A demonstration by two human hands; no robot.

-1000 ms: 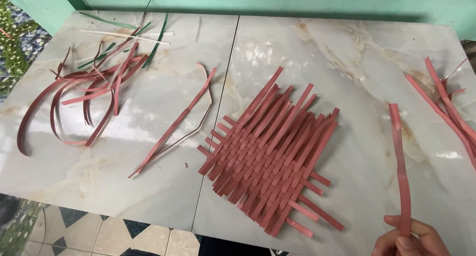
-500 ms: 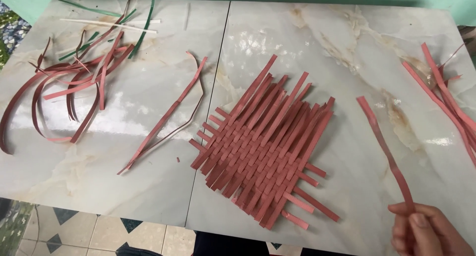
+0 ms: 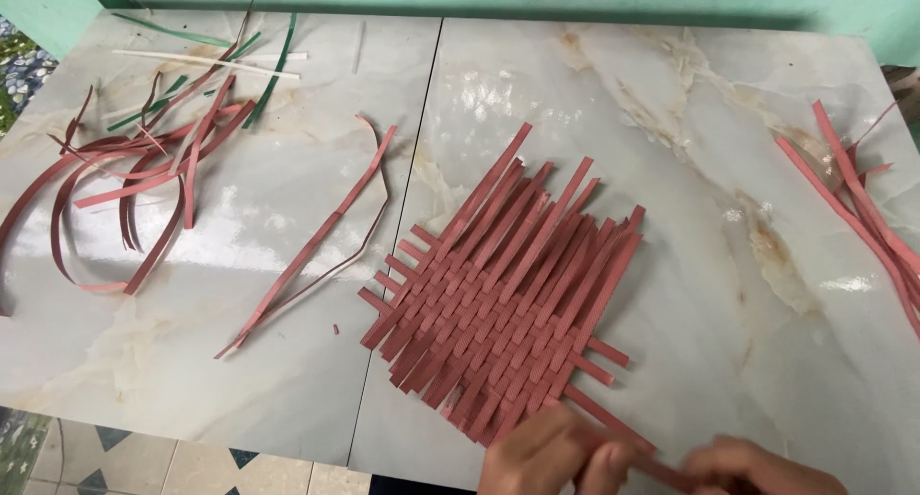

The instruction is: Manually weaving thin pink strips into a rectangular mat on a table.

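Observation:
A woven mat of red strips [image 3: 508, 299] lies flat in the middle of the marble table [image 3: 671, 121]. At the bottom edge of the view my left hand [image 3: 546, 452] rests at the mat's near corner, fingers closed on a loose red strip [image 3: 663, 468]. My right hand [image 3: 762, 468] grips the same strip a little to the right. The strip runs low between both hands, partly hidden by the fingers. Both hands are blurred.
A tangle of red strips [image 3: 125, 198] with several green and pale ones lies at the far left. A long loose red strip [image 3: 311, 246] lies left of the mat. More red strips [image 3: 862, 207] lie at the right edge. The table's front edge [image 3: 192, 436] shows tiled floor below.
The red strip, held upright by my right hand before, has been brought down to the mat's near corner. My left hand has come into view and taken hold of it.

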